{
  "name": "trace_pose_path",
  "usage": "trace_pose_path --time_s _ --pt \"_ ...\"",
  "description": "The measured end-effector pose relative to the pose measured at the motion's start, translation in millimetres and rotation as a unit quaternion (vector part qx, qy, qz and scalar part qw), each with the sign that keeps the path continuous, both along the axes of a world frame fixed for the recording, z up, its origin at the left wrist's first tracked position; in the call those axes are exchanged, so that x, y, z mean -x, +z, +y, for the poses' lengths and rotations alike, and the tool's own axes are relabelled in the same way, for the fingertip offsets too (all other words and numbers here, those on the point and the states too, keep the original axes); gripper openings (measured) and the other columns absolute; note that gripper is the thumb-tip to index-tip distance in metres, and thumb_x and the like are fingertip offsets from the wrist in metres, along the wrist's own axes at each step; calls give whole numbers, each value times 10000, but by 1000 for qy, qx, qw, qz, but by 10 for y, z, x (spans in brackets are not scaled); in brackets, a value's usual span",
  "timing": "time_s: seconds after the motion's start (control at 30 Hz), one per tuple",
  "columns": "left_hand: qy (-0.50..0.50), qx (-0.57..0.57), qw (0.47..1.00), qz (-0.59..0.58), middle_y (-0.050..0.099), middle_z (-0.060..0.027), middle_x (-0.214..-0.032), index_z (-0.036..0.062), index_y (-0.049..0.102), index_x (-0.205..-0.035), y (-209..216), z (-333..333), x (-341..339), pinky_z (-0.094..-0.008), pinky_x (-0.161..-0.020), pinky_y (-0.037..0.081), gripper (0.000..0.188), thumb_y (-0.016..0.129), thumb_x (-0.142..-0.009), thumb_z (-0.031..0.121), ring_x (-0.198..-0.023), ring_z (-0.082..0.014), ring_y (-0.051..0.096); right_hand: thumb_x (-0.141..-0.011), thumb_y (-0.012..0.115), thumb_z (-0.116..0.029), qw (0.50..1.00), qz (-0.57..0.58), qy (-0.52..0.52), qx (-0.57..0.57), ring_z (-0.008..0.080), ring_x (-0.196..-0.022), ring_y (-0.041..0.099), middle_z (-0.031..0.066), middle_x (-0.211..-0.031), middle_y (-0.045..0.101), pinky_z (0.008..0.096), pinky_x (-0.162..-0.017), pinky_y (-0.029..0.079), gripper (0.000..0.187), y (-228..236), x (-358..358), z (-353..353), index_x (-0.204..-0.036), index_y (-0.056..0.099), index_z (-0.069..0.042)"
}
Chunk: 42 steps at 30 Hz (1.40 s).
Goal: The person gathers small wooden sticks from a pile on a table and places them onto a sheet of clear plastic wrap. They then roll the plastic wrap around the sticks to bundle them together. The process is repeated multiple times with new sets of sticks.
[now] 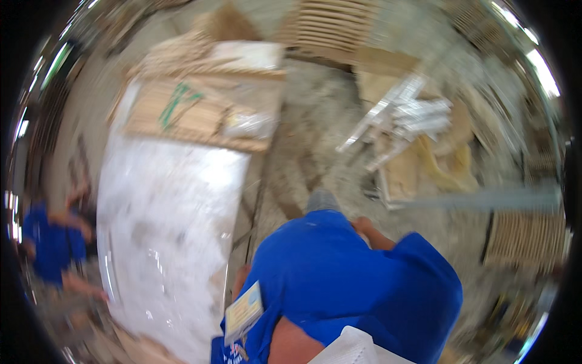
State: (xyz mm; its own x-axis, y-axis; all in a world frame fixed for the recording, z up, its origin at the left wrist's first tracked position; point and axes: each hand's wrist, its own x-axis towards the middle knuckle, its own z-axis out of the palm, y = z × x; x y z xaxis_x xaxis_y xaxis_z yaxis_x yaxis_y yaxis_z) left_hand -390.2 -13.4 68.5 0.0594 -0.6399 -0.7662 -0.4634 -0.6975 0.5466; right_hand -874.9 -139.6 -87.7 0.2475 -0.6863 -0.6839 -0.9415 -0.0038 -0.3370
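Observation:
Motion smears the whole view. My right hand shows just past my blue shirt, over the concrete floor; its fingers are too blurred to read. At the right edge of the white-topped table, a bit of my left hand or forearm shows beside my shirt. The rest is hidden, so whether it grips anything cannot be seen. On the far end of the table lies a wooden panel or stack of slats with a green strap and clear plastic wrap.
A co-worker in blue stands at the left, a hand by the table edge. Floor piles at right hold silvery plastic-wrapped pieces and cardboard. A grey metal bar crosses near them. Slatted wood stacks stand farther off.

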Motion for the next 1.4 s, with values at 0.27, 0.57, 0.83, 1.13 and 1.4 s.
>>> trace_pose_path --time_s 0.27,0.57,0.83,1.13,1.4 --pt "200 28 974 102 750 -63 -865 22 726 -1032 -70 -922 -477 -313 -701 555 344 640 -1073 351 -765 -138 698 -1024 674 -452 944 -89 -166 272 416 -982 740 201 -993 783 479 -886 562 443 897 -679 -2317 -1119 783 -33" --pt "436 153 887 10 760 -79 -960 -20 708 -1108 262 -2006 -250 -300 -782 567 382 686 -1069 359 -845 -149 715 -944 765 -493 931 -291 14 220 308 -1046 775 155 -1116 801 410 -931 589 537 1589 -3738 -4857 -1278 753 -73" --pt "606 98 788 -40 759 -83 -947 -9 713 -1093 376 -1870 239 -301 -751 567 352 701 -1063 342 -818 -147 703 -898 784 -369 853 -281 113 424 334 -1026 760 153 -1100 787 457 -919 589 450 1401 -4250 -5828 -1243 759 -81" --pt "569 100 814 -62 750 -69 -926 -15 714 -1083 283 -2385 188 -296 -788 551 383 688 -1069 366 -833 -140 691 -917 785 -434 947 -223 207 108 398 -983 746 164 -995 763 472 -903 587 546 1291 -4500 -5481 -1299 692 -55" --pt "564 111 817 -53 756 -68 -955 -16 717 -1110 305 -2617 -11 -306 -822 562 387 710 -1061 367 -872 -149 715 -747 913 -481 926 -230 209 214 464 -1029 744 274 -1128 752 492 -930 598 852 1219 -5213 -5417 -1318 625 81"
